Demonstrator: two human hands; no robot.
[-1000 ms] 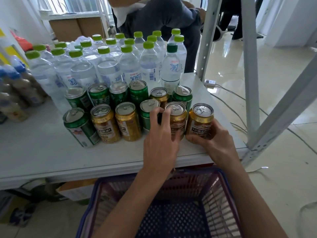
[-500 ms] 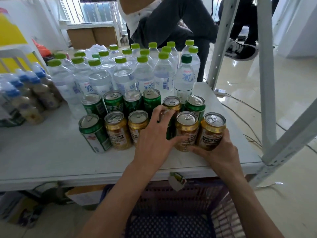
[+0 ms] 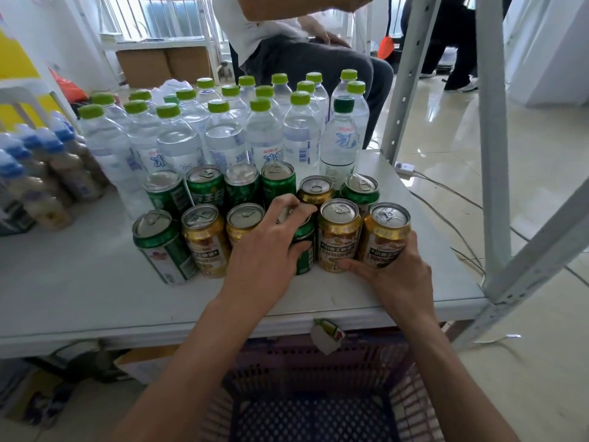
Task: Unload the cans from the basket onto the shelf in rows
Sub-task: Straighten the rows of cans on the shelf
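Note:
Two rows of green and gold cans stand on the white shelf (image 3: 79,301). My left hand (image 3: 267,250) grips a green can (image 3: 304,247) in the front row, fingers over its top and thumb on its side. My right hand (image 3: 392,275) holds the rightmost gold can (image 3: 384,234) from the front, its fingers also reaching the foot of the gold can next to it (image 3: 338,234). The purple basket (image 3: 318,406) sits below the shelf edge, and its visible floor holds no cans.
Several water bottles with green caps (image 3: 223,135) stand behind the cans. Brown drink bottles (image 3: 47,177) crowd the shelf's left. Grey shelf posts (image 3: 490,122) rise at the right. A person sits behind the shelf (image 3: 302,52). A price tag (image 3: 328,334) hangs from the shelf edge.
My left hand has curled tighter round the green can, fingers now over its lid. My right hand stays on the right gold can. The view has tilted up a little.

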